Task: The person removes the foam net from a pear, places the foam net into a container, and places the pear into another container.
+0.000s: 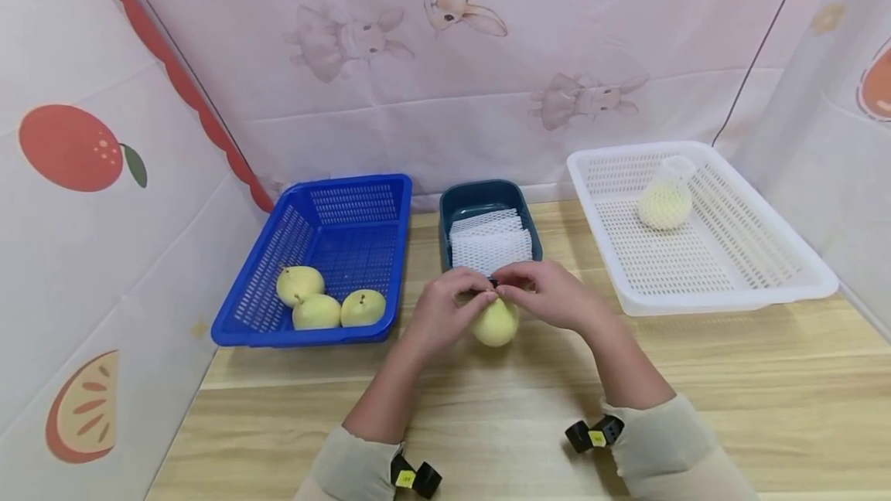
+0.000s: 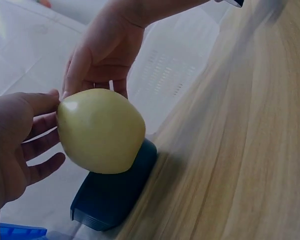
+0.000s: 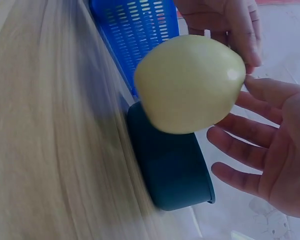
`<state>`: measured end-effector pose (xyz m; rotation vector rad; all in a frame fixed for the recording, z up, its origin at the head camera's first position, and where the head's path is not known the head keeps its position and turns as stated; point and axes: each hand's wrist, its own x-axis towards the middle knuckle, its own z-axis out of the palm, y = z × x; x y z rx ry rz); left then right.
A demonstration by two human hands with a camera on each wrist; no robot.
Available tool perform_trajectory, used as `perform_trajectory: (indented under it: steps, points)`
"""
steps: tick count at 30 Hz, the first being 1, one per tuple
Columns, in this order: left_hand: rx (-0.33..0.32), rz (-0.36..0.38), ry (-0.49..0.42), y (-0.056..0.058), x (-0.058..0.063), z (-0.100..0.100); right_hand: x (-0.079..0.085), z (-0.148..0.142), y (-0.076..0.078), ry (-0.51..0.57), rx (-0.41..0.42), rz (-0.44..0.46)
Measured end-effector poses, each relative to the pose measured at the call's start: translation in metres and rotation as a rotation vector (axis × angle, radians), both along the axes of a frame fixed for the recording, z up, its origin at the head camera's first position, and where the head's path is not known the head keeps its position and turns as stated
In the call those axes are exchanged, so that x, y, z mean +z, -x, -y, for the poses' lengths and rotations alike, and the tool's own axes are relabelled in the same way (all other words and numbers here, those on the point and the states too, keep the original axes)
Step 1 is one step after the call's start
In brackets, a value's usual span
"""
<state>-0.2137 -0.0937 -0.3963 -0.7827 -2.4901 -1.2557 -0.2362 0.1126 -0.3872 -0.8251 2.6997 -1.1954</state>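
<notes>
A bare yellow-green pear [image 1: 496,325] hangs above the table between both hands, just in front of a dark teal tray. My left hand [image 1: 443,309] pinches its top end near the stem with thumb and forefinger. From the other side, my right hand [image 1: 553,297] pinches the same end, fingertips close to the left ones. In the left wrist view the pear's smooth round body [image 2: 102,135] shows below the fingertips. The exact grip at the stem is partly hidden by the fingers. White foam net sleeves [image 1: 490,250] lie stacked in the teal tray [image 1: 445,215].
At left stands a blue basket [image 1: 401,253] holding several pears [image 1: 316,311], grouped at its near end. A white basket [image 1: 612,277] at right holds one pear in a foam net [image 1: 664,203]. A patterned cloth hangs behind the wooden table [image 1: 501,424].
</notes>
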Motion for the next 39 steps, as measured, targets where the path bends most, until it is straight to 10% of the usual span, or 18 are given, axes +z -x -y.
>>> perform_trajectory:
  steps: [18,39]
  points:
    - [0.011,-0.051,-0.19,-0.003,0.008,0.002,-0.004,0.017,-0.01,0.098,0.196,0.179]
    - [0.015,0.216,-0.137,-0.001,0.0,-0.008,0.002,0.006,-0.003,0.188,-0.076,0.119]
